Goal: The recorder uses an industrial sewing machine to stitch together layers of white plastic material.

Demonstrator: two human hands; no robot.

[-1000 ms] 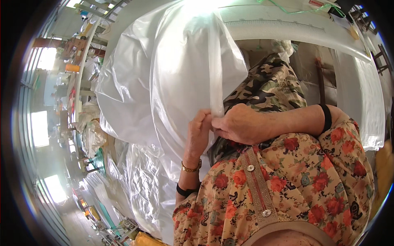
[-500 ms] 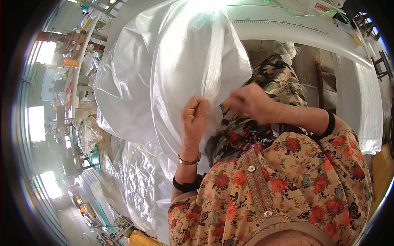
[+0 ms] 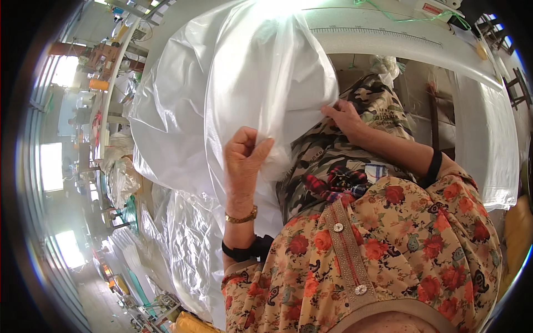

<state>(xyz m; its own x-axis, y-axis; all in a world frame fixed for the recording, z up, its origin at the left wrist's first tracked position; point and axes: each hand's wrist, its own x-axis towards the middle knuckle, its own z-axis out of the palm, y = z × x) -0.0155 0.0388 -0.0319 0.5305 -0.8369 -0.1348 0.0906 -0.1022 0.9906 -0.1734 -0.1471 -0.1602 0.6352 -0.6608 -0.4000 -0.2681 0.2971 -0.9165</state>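
Observation:
A large white, glossy woven plastic sheet [image 3: 239, 83] drapes from the table down over my lap. My left hand [image 3: 244, 152] is closed on a gathered fold of it, thumb against the fingers. To the right, my right hand [image 3: 345, 119] pinches the sheet's right edge between thumb and fingertips, above my camouflage-patterned trousers [image 3: 316, 161]. Between the two hands the sheet spreads in a soft, partly see-through fold. Where the sheet meets the table at the top, bright light washes out the detail.
A white table edge [image 3: 377, 41] with a ruler scale runs across the top, a green cord [image 3: 400, 19] lying on it. White sheeting [image 3: 483, 139] hangs at the right. Crumpled clear plastic [image 3: 191, 244] lies at lower left, and a cluttered workbench [image 3: 111, 83] stands farther left.
My right hand has moved up and right, from beside the left hand to the sheet's right edge, and taken hold there. My left hand has shifted slightly left with its fold.

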